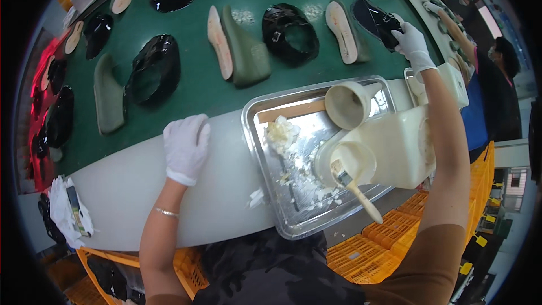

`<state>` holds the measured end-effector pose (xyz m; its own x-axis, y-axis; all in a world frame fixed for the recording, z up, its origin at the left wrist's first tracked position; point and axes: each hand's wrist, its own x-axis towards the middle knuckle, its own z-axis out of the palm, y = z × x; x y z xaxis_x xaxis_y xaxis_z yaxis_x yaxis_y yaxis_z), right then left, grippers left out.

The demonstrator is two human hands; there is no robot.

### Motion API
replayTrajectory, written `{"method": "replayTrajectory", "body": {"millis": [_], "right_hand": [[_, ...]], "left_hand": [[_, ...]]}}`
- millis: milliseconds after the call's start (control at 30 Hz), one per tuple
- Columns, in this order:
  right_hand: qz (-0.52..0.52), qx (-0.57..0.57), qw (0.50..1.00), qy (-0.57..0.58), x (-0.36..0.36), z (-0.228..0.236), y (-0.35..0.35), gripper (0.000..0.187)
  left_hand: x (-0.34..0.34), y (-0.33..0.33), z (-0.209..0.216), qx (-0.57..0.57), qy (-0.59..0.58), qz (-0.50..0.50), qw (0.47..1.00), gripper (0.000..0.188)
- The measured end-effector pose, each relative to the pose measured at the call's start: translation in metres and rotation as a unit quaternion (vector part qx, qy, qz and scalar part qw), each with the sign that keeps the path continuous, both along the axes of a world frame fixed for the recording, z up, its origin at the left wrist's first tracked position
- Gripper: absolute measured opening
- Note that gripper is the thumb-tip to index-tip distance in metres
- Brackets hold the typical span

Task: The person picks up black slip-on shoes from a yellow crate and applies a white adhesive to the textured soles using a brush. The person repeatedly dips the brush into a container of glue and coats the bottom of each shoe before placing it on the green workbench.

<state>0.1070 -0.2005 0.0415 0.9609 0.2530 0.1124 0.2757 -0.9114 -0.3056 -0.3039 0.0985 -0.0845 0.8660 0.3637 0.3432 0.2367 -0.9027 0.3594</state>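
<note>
My right hand [413,46], in a white glove, grips the edge of a black shoe upper [374,18] over the far right of the green work surface [197,101]. Beside that upper, a pale insole [342,33] leans against a green shoe last [363,51]. My left hand [186,148], also gloved, rests on the white ledge [220,192] at the green surface's near edge. Its fingers are curled in, with nothing showing in them. A glossy black upper [290,35] lies between two pairs of last and insole.
A metal tray [293,214] holds a tub [361,161] with a brush [358,195], a tilted cup [345,105] and dried white scraps. A large whitish container [398,147] stands beside it. Orange crates [361,254] sit below. Another person [497,90] works at the right.
</note>
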Motion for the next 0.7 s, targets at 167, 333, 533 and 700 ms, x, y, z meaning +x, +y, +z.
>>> {"method": "replayTrajectory", "body": {"millis": [167,333,533,700], "right_hand": [[-0.011,-0.06,0.998,0.025,0.029,-0.028,-0.019,0.037],[0.043,0.049,0.995,0.077,-0.003,-0.005,-0.007,0.029],[0.162,0.198,0.959,0.123,-0.105,0.025,0.004,0.021],[0.5,0.161,0.85,0.032,-0.269,0.034,0.024,0.027]], "left_hand": [[0.004,-0.002,0.0,-0.001,-0.009,-0.001,1.0,0.018],[0.0,-0.001,0.001,-0.006,-0.019,0.01,1.0,0.017],[0.001,-0.002,-0.005,-0.01,-0.006,0.005,1.0,0.018],[-0.009,0.008,-0.015,-0.015,-0.072,0.004,0.997,0.021]]}}
